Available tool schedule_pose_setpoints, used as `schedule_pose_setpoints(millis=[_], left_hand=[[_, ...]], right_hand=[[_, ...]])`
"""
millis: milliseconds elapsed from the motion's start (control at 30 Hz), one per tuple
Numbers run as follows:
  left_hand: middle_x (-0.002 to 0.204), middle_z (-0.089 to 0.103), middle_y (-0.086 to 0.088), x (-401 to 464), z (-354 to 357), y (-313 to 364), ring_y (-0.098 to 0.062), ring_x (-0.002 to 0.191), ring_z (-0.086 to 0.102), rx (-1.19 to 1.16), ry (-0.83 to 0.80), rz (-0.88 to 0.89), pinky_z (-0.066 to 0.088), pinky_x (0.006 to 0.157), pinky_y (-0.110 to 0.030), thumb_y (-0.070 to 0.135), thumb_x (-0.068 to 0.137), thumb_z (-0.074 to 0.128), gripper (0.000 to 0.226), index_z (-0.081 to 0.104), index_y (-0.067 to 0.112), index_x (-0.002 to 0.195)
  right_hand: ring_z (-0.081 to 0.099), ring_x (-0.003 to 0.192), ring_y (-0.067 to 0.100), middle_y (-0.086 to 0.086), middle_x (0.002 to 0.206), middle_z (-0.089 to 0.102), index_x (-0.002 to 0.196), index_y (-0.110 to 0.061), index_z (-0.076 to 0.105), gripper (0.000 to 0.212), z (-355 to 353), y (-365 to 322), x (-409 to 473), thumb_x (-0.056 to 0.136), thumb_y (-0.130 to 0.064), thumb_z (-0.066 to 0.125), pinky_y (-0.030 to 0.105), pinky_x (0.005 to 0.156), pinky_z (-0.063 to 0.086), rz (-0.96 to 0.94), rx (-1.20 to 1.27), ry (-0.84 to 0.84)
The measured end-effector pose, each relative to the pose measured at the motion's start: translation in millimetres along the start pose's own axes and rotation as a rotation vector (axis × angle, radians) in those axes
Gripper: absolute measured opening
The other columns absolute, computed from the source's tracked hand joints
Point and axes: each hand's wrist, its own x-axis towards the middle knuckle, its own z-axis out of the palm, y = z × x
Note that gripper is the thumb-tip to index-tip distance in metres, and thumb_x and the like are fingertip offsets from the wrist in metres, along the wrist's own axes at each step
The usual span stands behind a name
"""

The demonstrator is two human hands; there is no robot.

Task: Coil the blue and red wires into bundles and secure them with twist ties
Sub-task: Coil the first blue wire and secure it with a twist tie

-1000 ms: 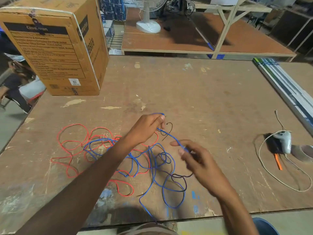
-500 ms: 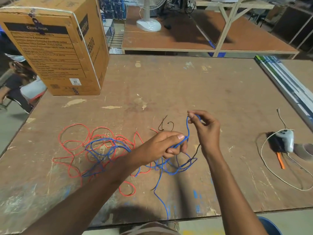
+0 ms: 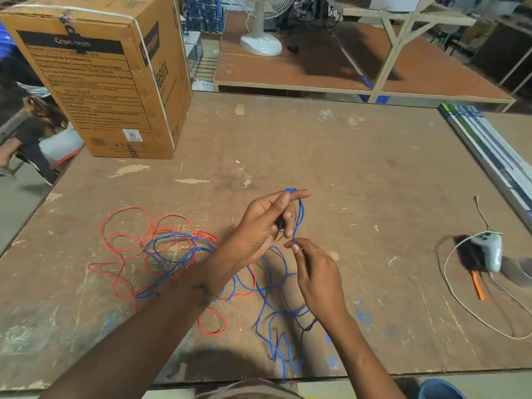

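Swapped places since half a second ago: left hand (image 3: 266, 226) up from low over the tangle to the higher position, right hand (image 3: 318, 276) down from the raised loop to just below it. Left hand now lifted above the table (image 3: 359, 174), fingers curled round a narrow loop of blue wire (image 3: 299, 217), thumb and forefinger pinching its top fold, forefinger pointing right. Right hand below and slightly right, thumb and forefinger pinched on the same blue strand where the loop comes down, remaining fingers curled under. Rest of the blue wire trailing in loose bends between and beneath the forearms toward the near table edge, partly mixed with the red. Red wire (image 3: 123, 249) lying uncoiled in wide loops on the left half of the table, one small separate loop nearer the front. Something thin and dark glimpsed between the left fingers, too hidden to identify.

Worn brown plywood surface, scuffed and paint-flecked. Large cardboard box (image 3: 95, 79) standing at the far left corner. At the right, a pale handheld tool (image 3: 489, 251) with a white cord (image 3: 449, 283) looped around it and an orange cutter (image 3: 478, 287) beside it. Beyond, another plywood bench carrying a white pedestal fan (image 3: 262, 38), plus pale timber framing. Seated person partly visible at far left.
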Motion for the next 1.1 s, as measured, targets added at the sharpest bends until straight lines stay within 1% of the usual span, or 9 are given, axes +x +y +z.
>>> schedule_pose_setpoints(millis=[133, 267, 367, 467, 633, 700, 867, 967, 1100], left_hand=[[0.082, 0.056, 0.004, 6, 2, -10, -0.009, 0.052, 0.055, -0.065, 0.101, 0.007, 0.037, 0.049, -0.021, 0.019, 0.114, 0.043, 0.036, 0.066, -0.004, 0.127], [0.075, 0.053, 0.012, 12, 13, -4, -0.003, 0.044, 0.042, -0.215, 0.161, -0.042, 0.016, 0.045, -0.022, 0.024, 0.113, 0.047, 0.032, 0.066, 0.003, 0.128], [0.073, 0.044, 0.01, 19, 12, 4, -0.002, 0.04, 0.034, -0.427, 0.155, -0.037, 0.017, 0.04, -0.019, 0.021, 0.113, 0.044, 0.031, 0.062, 0.001, 0.13], [0.069, 0.042, 0.01, 25, 4, 11, -0.003, 0.038, 0.034, -0.605, 0.147, -0.03, 0.022, 0.037, -0.016, 0.019, 0.113, 0.043, 0.029, 0.061, 0.003, 0.129], [0.064, 0.047, 0.012, 39, -10, 28, -0.003, 0.044, 0.04, -0.666, 0.23, 0.064, 0.033, 0.042, -0.015, 0.02, 0.114, 0.042, 0.025, 0.062, 0.007, 0.122], [0.067, 0.051, 0.013, 40, -10, 25, -0.004, 0.049, 0.046, -0.463, 0.299, 0.121, 0.035, 0.048, -0.017, 0.022, 0.115, 0.043, 0.024, 0.063, 0.008, 0.118], [0.069, 0.056, 0.003, 44, -22, -5, -0.021, 0.063, 0.07, 0.197, 0.277, 0.279, 0.054, 0.061, -0.029, 0.018, 0.116, 0.04, 0.029, 0.065, 0.005, 0.121], [0.078, 0.068, -0.001, 42, -42, -21, -0.019, 0.076, 0.074, 0.638, 0.178, 0.321, 0.056, 0.073, -0.03, 0.017, 0.115, 0.042, 0.028, 0.067, 0.006, 0.118], [0.08, 0.067, 0.007, 30, -57, -39, -0.007, 0.078, 0.065, 1.072, 0.004, 0.35, 0.054, 0.081, -0.03, 0.022, 0.114, 0.047, 0.025, 0.069, 0.012, 0.121]], right_hand=[[0.07, 0.086, 0.019, -0.007, 0.093, 0.078, 0.113, -0.025, 0.072, 0.026, -7, -9, 3, 0.115, -0.031, 0.046, 0.037, 0.075, 0.05, 0.007, -0.013, -0.12], [0.067, 0.088, 0.018, -0.002, 0.098, 0.07, 0.146, -0.023, 0.055, 0.054, 3, -14, 5, 0.098, 0.0, 0.047, 0.037, 0.082, 0.053, 0.013, 0.028, -0.23], [0.07, 0.079, 0.016, -0.007, 0.098, 0.075, 0.152, -0.031, 0.041, 0.043, 18, -17, -2, 0.112, -0.017, 0.045, 0.031, 0.072, 0.051, 0.133, 0.19, -0.053], [0.069, 0.087, 0.013, -0.014, 0.107, 0.074, 0.128, -0.041, 0.043, 0.024, 31, -15, -10, 0.114, -0.022, 0.045, 0.035, 0.075, 0.049, 0.246, 0.199, 0.096], [0.063, 0.091, 0.013, -0.012, 0.111, 0.061, 0.159, -0.048, 0.037, 0.09, 35, 2, -32, 0.086, 0.002, 0.052, 0.038, 0.073, 0.054, 0.133, -0.12, -0.051], [0.064, 0.084, 0.014, -0.014, 0.103, 0.062, 0.162, -0.048, 0.033, 0.094, 32, -1, -32, 0.086, 0.005, 0.054, 0.036, 0.07, 0.051, 0.128, -0.117, -0.135], [0.067, 0.072, 0.019, -0.015, 0.078, 0.071, 0.114, -0.028, 0.048, 0.002, 4, -35, -27, 0.114, -0.028, 0.046, 0.041, 0.069, 0.052, 0.065, -0.005, -0.329], [0.057, 0.05, 0.008, -0.006, 0.067, 0.071, 0.103, -0.028, 0.064, 0.022, -29, -53, -17, 0.116, -0.029, 0.046, 0.024, 0.056, 0.044, 0.192, 0.238, -0.349], [0.059, 0.046, 0.015, 0.006, 0.092, 0.079, 0.134, -0.017, 0.066, 0.024, -73, -63, 0, 0.113, -0.018, 0.056, 0.025, 0.053, 0.05, 0.335, 0.671, -0.616]])
